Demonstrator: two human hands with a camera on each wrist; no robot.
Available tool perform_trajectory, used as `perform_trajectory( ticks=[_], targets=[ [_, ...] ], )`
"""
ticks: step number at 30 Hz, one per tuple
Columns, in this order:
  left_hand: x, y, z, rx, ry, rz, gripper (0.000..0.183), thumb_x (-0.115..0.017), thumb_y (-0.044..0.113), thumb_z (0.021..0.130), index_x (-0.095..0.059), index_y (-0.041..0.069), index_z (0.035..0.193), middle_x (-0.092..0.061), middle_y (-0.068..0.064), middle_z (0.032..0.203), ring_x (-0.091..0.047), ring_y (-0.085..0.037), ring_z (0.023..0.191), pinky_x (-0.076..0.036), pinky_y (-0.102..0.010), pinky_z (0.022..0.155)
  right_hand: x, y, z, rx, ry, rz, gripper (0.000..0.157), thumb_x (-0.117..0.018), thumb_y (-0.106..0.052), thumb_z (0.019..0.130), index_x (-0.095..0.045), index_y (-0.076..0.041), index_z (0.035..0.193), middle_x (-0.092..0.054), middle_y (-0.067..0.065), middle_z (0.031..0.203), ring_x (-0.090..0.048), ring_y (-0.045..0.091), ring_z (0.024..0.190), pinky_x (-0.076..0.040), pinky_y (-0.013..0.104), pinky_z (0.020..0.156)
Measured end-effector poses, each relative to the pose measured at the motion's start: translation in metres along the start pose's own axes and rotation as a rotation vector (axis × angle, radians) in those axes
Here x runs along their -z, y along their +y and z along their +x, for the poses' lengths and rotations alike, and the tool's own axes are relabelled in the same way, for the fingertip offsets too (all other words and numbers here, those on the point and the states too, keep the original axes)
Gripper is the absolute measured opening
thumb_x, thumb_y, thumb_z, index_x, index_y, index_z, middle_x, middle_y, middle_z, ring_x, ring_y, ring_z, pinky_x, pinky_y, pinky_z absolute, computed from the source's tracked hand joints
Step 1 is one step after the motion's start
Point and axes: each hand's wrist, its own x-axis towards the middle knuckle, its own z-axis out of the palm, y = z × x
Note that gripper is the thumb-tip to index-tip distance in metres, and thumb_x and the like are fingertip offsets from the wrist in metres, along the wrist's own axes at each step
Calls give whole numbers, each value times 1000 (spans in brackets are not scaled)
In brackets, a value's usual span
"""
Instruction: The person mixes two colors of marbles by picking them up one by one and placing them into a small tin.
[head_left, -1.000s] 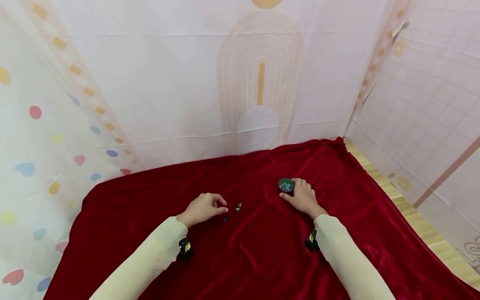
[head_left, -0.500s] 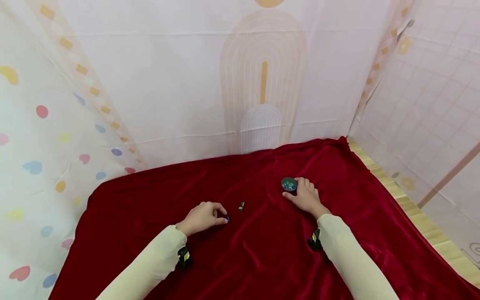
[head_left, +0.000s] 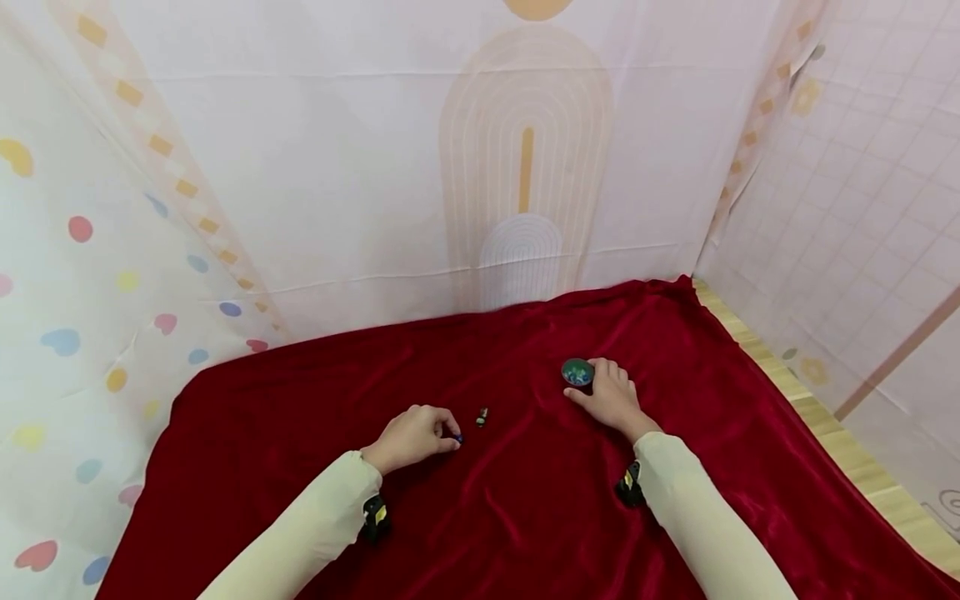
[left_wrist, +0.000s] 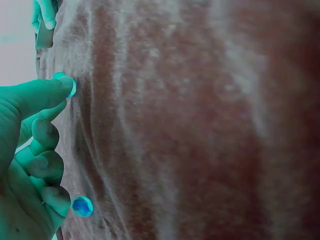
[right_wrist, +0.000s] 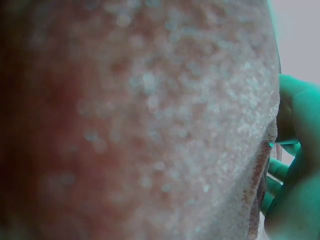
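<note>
My left hand (head_left: 412, 437) pinches a small blue marble (head_left: 460, 438) between thumb and fingertips, low over the red cloth. The left wrist view shows the thumb partly covering glassy pieces (left_wrist: 73, 89). Another round blue marble (left_wrist: 82, 206) lies beside the curled fingers in that view. Just right of the left hand, a pair of small greenish pieces (head_left: 482, 417) lies on the cloth. My right hand (head_left: 613, 400) grips a small round cup (head_left: 577, 372) from its right side; blue and green bits show inside. In the right wrist view, that hand mostly hides the cup (right_wrist: 286, 125).
Wrinkled red velvet cloth (head_left: 525, 517) covers the table. Pale wood (head_left: 810, 396) shows along the right edge. Printed white sheets (head_left: 337, 167) hang behind and at both sides. A small black camera (head_left: 630, 485) is strapped at each wrist.
My left hand has come down and slightly right onto the blue marble, and its fingertips have closed round it. The right hand keeps its grip on the cup. The view has shifted slightly.
</note>
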Motion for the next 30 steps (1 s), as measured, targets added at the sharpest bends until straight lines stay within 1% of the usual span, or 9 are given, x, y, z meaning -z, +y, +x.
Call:
perform_trajectory(
  ticks=[2, 8, 14, 20, 25, 30],
  targets=[
    [0, 1, 2, -8, 2, 7, 6, -75, 22, 83, -72, 20, 88, -54, 6, 58, -44, -7, 52, -36, -22, 49, 2, -1, 0, 0, 5, 1, 67, -63, -43, 90, -36, 1, 134, -40, 24, 137, -35, 43, 129, -30, 55, 102],
    [3, 3, 4, 0, -18, 2, 8, -75, 23, 83, -72, 19, 90, -54, 6, 59, -44, -6, 52, -36, -22, 49, 4, -2, 0, 8, 10, -8, 67, -63, -41, 90, -36, 1, 135, -41, 23, 136, -35, 42, 129, -31, 56, 102],
    [16, 5, 11, 7, 17, -8, 8, -75, 22, 83, -72, 18, 90, -53, 5, 60, -45, -7, 53, -37, -23, 50, 5, -2, 2, 15, 12, -15, 68, -63, -41, 91, -36, 2, 135, -41, 24, 136, -35, 43, 128, -31, 56, 101],
    [24, 15, 22, -15, 33, -12, 11, -74, 23, 84, -72, 16, 93, -53, 4, 60, -43, -8, 52, -36, -23, 50, 5, -1, 3, 1, 17, -15, 68, -63, -41, 90, -35, 1, 136, -41, 23, 138, -35, 42, 130, -30, 55, 102],
    [23, 26, 32, -27, 42, -33, 12, -73, 23, 85, -73, 16, 95, -52, 3, 61, -42, -8, 52, -34, -23, 49, 2, 0, 3, -4, 21, -18, 69, -64, -42, 90, -35, 1, 136, -41, 23, 137, -36, 42, 129, -31, 55, 102],
    [16, 35, 39, -40, 33, -57, 12, -73, 24, 85, -73, 16, 95, -55, 4, 62, -43, -8, 53, -35, -22, 50, -3, 0, -1, -7, 17, -18, 70, -65, -42, 89, -36, 2, 136, -42, 24, 136, -37, 42, 127, -32, 55, 101]
  ],
)
